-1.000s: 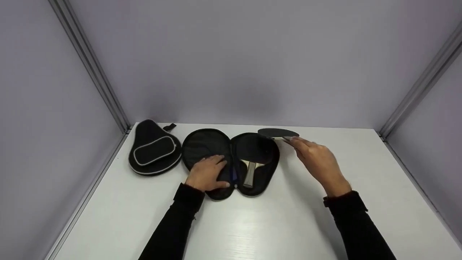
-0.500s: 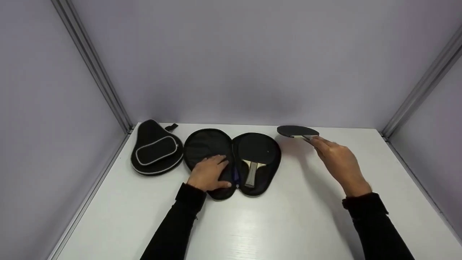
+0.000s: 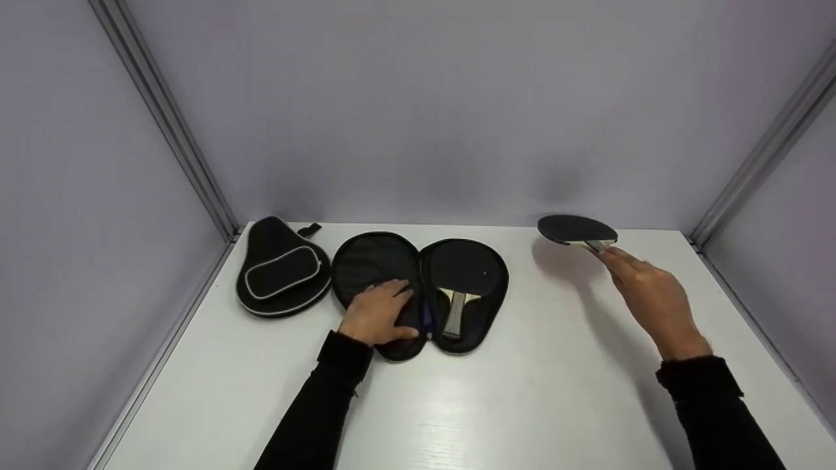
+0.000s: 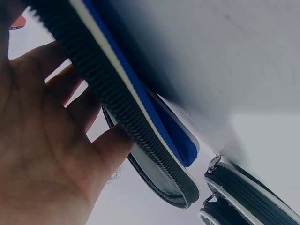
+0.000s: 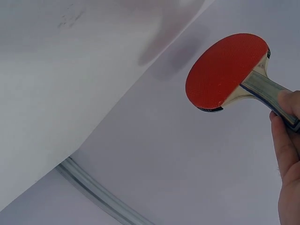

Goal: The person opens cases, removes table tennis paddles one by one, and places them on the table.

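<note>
My right hand (image 3: 655, 300) grips a table tennis paddle (image 3: 576, 228) by its handle, above the table at the right. The paddle's black side faces up in the head view; its red underside (image 5: 227, 70) shows in the right wrist view. A black paddle case (image 3: 375, 254) lies unzipped and spread flat mid-table. A second paddle (image 3: 465, 267) rests in its right half, black face up, pale handle toward me. My left hand (image 3: 379, 313) rests with extended fingers on the case's left half. The left wrist view shows its zipper edge (image 4: 108, 93) close to the fingers.
Left of the spread case lies another black paddle case (image 3: 281, 267), closed, with a grey-piped pocket and a small strap. The white table (image 3: 496, 411) is bounded by grey walls at the back and both sides.
My right hand has carried the paddle to the right, away from the case, uncovering the second paddle's face. My left hand has stayed in place on the case.
</note>
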`<action>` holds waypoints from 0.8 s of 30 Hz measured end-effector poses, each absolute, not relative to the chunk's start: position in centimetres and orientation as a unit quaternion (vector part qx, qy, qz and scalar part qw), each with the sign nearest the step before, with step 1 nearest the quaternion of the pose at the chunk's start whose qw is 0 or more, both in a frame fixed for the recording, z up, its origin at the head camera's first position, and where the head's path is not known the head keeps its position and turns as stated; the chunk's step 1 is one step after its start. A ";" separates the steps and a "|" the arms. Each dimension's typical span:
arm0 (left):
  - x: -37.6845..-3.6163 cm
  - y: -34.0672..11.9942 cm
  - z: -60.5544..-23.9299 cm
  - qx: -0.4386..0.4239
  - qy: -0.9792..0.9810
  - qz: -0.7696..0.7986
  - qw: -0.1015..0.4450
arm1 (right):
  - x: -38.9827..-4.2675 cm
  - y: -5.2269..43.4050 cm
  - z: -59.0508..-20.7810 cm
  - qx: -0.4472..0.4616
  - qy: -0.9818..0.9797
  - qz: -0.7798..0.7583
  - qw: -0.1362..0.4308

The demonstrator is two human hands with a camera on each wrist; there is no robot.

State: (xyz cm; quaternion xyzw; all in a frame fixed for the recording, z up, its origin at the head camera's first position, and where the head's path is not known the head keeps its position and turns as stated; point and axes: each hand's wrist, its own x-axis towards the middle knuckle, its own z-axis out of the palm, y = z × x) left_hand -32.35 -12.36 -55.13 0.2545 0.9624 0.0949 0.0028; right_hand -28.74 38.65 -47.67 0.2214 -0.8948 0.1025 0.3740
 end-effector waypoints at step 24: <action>-32.1 -12.2 -54.9 0.262 0.961 0.087 -0.011 | -28.3 46.2 -47.5 0.177 -0.903 0.093 0.381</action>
